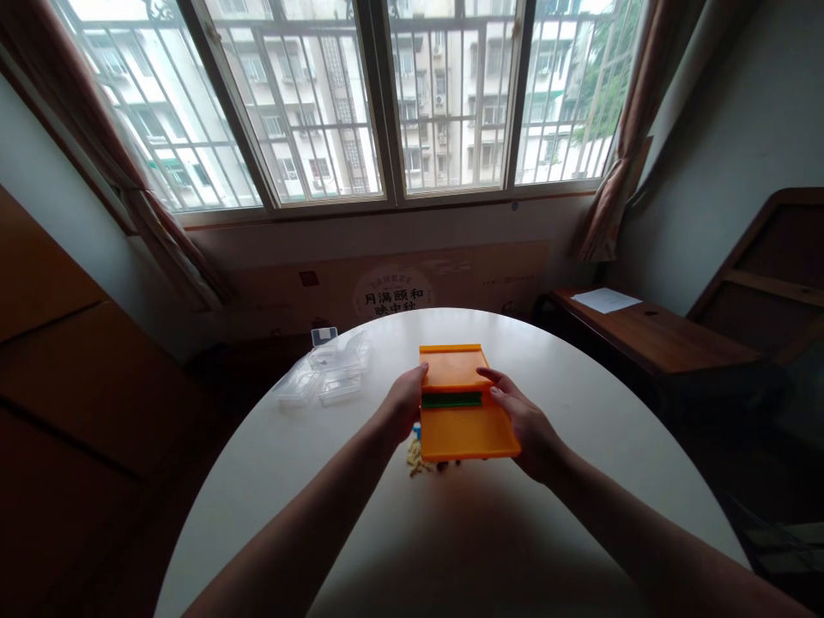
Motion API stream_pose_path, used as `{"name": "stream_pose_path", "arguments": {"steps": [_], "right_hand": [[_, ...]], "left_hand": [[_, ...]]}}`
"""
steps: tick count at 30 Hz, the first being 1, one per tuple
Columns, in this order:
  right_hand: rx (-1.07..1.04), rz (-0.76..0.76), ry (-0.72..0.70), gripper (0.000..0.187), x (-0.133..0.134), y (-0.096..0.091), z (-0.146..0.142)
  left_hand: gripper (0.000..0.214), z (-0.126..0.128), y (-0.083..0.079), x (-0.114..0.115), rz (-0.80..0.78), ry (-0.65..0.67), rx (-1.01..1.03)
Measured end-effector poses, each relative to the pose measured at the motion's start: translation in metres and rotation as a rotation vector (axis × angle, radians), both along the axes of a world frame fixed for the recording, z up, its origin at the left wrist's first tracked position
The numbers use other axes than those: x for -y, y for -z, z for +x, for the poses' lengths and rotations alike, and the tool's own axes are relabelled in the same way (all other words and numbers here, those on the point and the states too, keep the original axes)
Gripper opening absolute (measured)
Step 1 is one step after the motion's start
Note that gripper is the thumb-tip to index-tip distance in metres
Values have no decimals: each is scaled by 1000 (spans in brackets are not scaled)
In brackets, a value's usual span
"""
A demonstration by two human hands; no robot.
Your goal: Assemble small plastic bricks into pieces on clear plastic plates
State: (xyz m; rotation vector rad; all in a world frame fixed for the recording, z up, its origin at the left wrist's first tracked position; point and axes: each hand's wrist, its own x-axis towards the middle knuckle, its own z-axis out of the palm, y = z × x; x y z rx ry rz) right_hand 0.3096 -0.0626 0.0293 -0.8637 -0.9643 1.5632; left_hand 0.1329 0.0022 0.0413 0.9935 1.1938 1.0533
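Observation:
An orange plastic case (469, 432), unfolded into two panels, is held above the white table. A dark green strip (451, 400) lies across its middle. My left hand (407, 396) grips the left edge, thumb on the upper panel. On the right edge, my right hand (520, 421) is closed, with its thumb and forefinger over the front face. Partly hidden below the case is a small pile of pale yellow pieces (417, 459), with some dark brown ones (442, 467) beside it. A bit of blue shows near my left hand; its kind I cannot make out.
Several clear plastic boxes (340, 384) sit on the left of the round white table (270, 506). A small dark-topped box (324, 336) stands behind them. To the right is a wooden desk (669, 335) with a white paper sheet (606, 299). Windows line the wall ahead.

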Motion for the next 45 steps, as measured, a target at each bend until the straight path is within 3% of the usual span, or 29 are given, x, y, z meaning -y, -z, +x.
{"name": "stream_pose_path", "arguments": {"steps": [5, 11, 17, 20, 24, 31, 39, 45], "right_hand": [[37, 54, 117, 60, -8, -5, 14], [137, 165, 298, 46, -25, -4, 38], [417, 279, 434, 26, -37, 3, 55], [498, 299, 444, 23, -38, 3, 59], [603, 331, 446, 23, -38, 4, 63], [757, 367, 467, 23, -40, 7, 68], [943, 456, 497, 19, -30, -5, 64], [1071, 560, 505, 22, -25, -6, 59]], "left_hand": [[39, -13, 2, 3, 185, 31, -308], [37, -32, 12, 32, 542, 44, -599], [43, -23, 24, 60, 912, 338, -1065], [41, -12, 21, 71, 1010, 528, -1093], [43, 2, 22, 88, 1074, 762, -1000], [64, 22, 43, 96, 1099, 1016, -946], [73, 45, 47, 83, 1004, 950, -1044], [74, 47, 50, 81, 1007, 907, -1038]]}}
